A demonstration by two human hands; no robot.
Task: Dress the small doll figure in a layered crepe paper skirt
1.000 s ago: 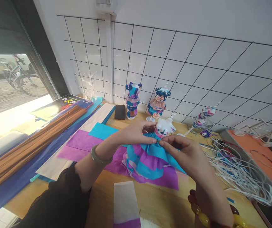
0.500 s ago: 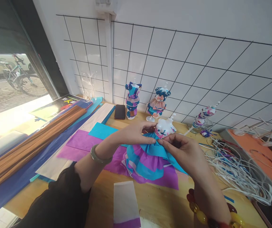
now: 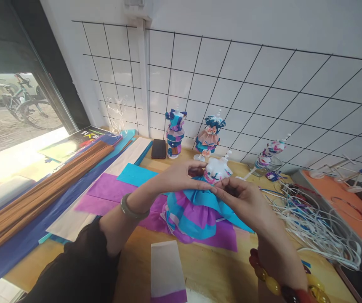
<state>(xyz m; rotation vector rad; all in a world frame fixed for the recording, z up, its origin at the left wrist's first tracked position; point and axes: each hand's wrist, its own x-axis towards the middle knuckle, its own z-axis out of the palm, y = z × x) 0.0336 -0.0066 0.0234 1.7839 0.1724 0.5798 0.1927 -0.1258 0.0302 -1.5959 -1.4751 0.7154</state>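
Observation:
A small white dress form (image 3: 218, 169) with pink and blue patches stands upright on the table, wearing a ruffled skirt of blue and purple crepe paper (image 3: 196, 212). My left hand (image 3: 192, 176) reaches in from the left, thumb and fingers closed at the form's waist. From the right, my right hand (image 3: 236, 193) pinches the top edge of the blue paper strip at the waist. Both thumb tips meet there at the front. The left fingers pass partly behind the form and are hidden. Purple paper sheets (image 3: 228, 235) lie beneath the skirt.
Behind stand two dressed forms (image 3: 175, 134) (image 3: 209, 136) and a phone (image 3: 158, 149). Paper sheets and a brown crepe roll (image 3: 51, 187) cover the left side. Tangled white cables (image 3: 320, 229) and an orange tray (image 3: 351, 195) are at right. A pale paper piece (image 3: 167, 267) lies in front.
My left thumb has slid right along the waist until it meets my right thumb. The view has shifted slightly; both hands stay at the dress form.

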